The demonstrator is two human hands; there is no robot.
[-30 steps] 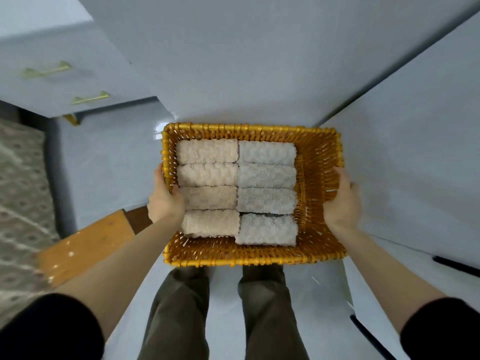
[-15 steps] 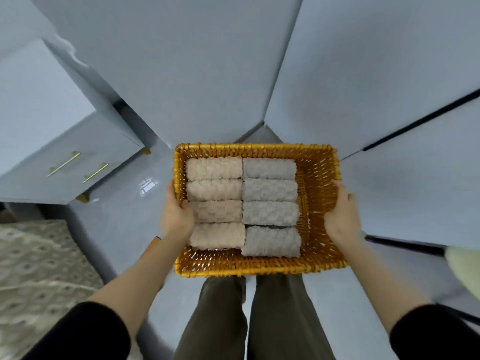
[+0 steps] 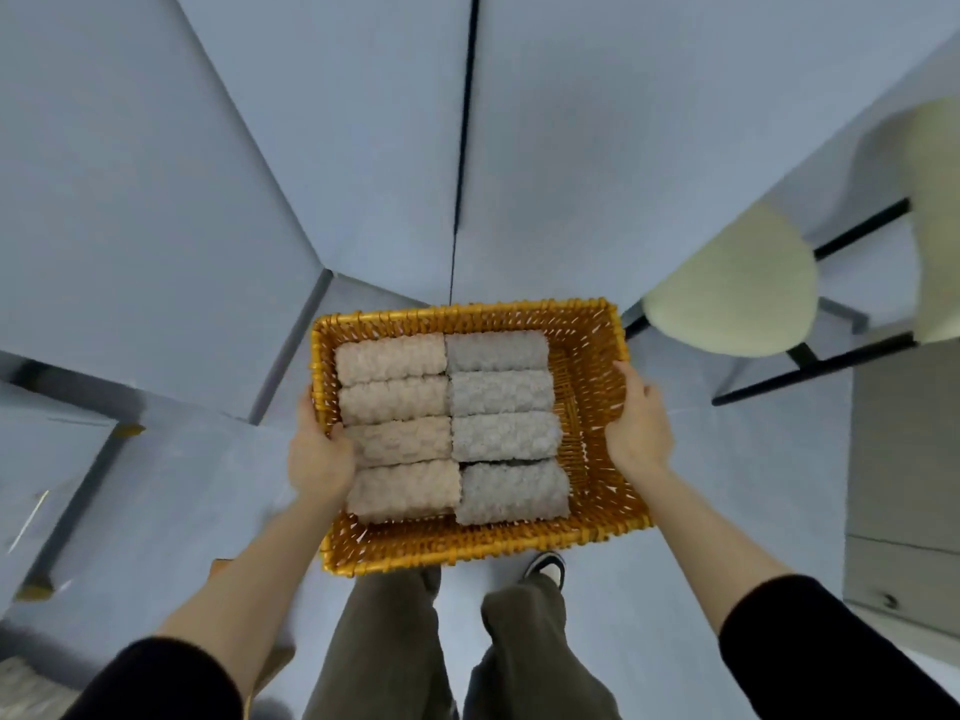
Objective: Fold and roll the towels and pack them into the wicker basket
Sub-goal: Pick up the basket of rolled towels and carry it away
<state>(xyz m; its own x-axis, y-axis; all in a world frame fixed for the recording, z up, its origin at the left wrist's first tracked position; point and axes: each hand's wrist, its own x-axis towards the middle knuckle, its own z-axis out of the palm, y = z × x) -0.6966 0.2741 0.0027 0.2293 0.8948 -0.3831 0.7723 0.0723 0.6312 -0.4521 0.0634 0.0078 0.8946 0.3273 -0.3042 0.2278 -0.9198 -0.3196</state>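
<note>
I carry an orange wicker basket (image 3: 587, 366) in front of me, above the floor and my legs. Inside it lie two columns of rolled towels: several beige rolls (image 3: 395, 402) on the left and several grey rolls (image 3: 501, 407) beside them. A strip of bare basket floor shows at the right. My left hand (image 3: 319, 454) grips the basket's left rim, thumb inside against a beige roll. My right hand (image 3: 636, 428) grips the right rim.
A cream upholstered chair (image 3: 737, 298) with black legs stands at the right. Pale blue wall panels (image 3: 363, 148) rise ahead with a dark seam. A pale cabinet (image 3: 57, 459) is at the left, a grey unit (image 3: 904, 485) at the right. Grey floor lies below.
The view has swung to the right while I walk with the basket: the drawer unit and rug left the view, the chair came in. Both hands keep their grip.
</note>
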